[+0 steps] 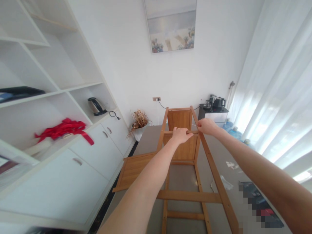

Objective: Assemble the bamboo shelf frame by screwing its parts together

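A wooden frame (214,167) with long side rails, crossbars and slatted panels stands before me on the grey tabletop (181,178). My left hand (180,135) is closed round an upper crossbar (168,132) between the two rails. At the right rail, beside that crossbar's end, my right hand (207,126) is pinched. A thin light rod (194,125) sticks out from its fingertips, too small to name surely. One slatted panel (180,119) sits between the rails at the far end. Another wooden panel (136,169) lies at the left, partly hidden by my left forearm.
White shelves and cupboards (97,139) run along the left, holding a kettle (97,106) and red ribbon (64,130). A coffee stand (212,112), water bottles (235,132) and a curtain (278,81) are at the right. Small plastic bags (226,182) lie on the table.
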Demonstrator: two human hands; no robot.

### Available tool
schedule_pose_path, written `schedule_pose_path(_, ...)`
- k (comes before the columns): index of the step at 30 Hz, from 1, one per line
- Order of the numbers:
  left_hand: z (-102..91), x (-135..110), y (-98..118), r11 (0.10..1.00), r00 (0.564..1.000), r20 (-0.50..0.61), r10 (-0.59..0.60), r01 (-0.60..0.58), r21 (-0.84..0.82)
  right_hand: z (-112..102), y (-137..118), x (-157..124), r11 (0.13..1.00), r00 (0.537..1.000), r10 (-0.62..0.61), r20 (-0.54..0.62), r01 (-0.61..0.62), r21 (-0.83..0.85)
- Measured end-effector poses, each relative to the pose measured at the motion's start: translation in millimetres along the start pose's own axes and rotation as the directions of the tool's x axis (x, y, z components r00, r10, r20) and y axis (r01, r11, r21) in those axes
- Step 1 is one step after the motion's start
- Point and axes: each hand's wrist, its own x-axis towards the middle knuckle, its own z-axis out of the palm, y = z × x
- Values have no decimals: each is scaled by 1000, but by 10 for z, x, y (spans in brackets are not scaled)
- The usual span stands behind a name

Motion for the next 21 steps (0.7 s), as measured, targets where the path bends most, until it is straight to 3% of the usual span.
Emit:
schedule_pose_path(3,0,5,4,1000,1000,-3,-4,4,7,-71,17,-56,980,981,-190,26,191,-53)
schedule_pose_path(6,3,15,3,1000,1000,13,1,-1,6,-221,27,-104,953,953,-298,-57,294,-71)
schedule_pose_path(9,8,15,1,1000,1000,26,5,-5,-5,-366,67,-146,965,952,-263,-154,262,-27)
schedule_pose_path(12,1,-5,8,1000,1000,7,27,-27,-9,-291,221,-264,986,977,-122,-176,139,91)
schedule_pose_path(14,-21,-23,20,999,999,0,44,-44,-7,-19,376,-446,979,990,-23,-138,51,200)
schedule_pose_path(17,-70,-57,55,998,998,-25,54,-55,-8,717,584,-895,915,997,46,69,-70,398)
schedule_pose_path(19,-99,-109,105,997,994,-80,77,-78,-4,1317,657,-1267,801,956,101,275,-242,547)
schedule_pose_path(21,-122,-218,189,993,983,-142,117,-119,-4,1877,670,-1638,676,896,211,391,-423,603)
